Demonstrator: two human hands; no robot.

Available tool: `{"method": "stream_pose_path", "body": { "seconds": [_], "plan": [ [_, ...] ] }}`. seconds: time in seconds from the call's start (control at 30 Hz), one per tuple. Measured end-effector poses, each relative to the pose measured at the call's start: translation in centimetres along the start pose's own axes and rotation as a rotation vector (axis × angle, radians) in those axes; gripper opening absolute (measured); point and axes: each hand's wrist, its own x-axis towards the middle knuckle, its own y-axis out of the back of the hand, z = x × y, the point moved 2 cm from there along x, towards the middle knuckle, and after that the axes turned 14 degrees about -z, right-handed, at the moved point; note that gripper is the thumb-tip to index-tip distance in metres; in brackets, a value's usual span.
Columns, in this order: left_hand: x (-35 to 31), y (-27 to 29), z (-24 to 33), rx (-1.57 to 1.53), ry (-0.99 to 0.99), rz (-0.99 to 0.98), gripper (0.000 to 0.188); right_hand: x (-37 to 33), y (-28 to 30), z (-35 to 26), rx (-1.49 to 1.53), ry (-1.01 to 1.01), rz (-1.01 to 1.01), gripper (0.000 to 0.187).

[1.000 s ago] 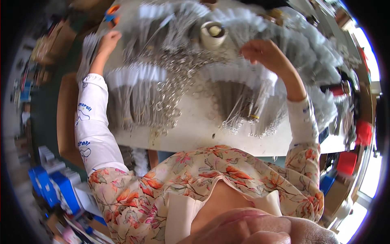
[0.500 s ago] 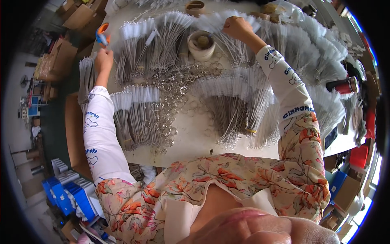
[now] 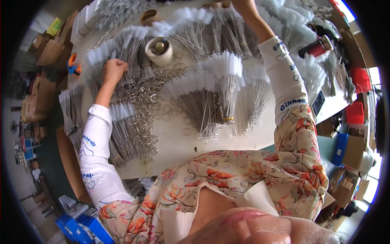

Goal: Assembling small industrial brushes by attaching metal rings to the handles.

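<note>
My left hand (image 3: pixel 114 71) is closed over the bundles of thin wire brushes (image 3: pixel 132 51) at the back left. A small grey tip shows above its fingers, and what they hold I cannot make out. My right hand (image 3: pixel 245 6) reaches to the far side of the table, over more brushes (image 3: pixel 231 28). The upper edge cuts off its fingers. White-bristled brushes with metal stems lie in fans, and one bundle (image 3: pixel 226 81) in the middle right has a yellow band at its lower end. Loose metal rings (image 3: pixel 152 87) are spread between the bundles.
A white tape roll (image 3: pixel 159 55) stands behind the rings, with a brown roll (image 3: pixel 150 17) farther back. An orange and blue tool (image 3: pixel 73 65) lies at the table's left edge. A dark red cylinder (image 3: pixel 316 47) is at the right. Cardboard boxes (image 3: pixel 40 93) stand at the left.
The view has shifted, so the table's contents sit farther left. My left hand has moved from beside the orange and blue tool to the brushes. My right hand has reached farther away.
</note>
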Motion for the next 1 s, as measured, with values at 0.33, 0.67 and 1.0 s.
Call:
{"method": "stream_pose_path", "body": {
  "seconds": [0.33,0.67,1.0],
  "plan": [
    [-6.8,6.6,6.9,-0.808,-0.168,0.261,0.014,-5.1,-0.6,2.8,-0.611,-0.513,-0.126,0.037],
    [-22.6,5.0,8.3,-0.994,-0.106,0.196,0.028,-4.5,6.8,8.2,0.325,-0.378,0.301,0.020],
    [-27.9,1.4,4.3,-1.130,0.088,0.248,0.030,-4.6,7.8,12.9,-0.606,-0.685,-0.040,0.039]
  ]
}}
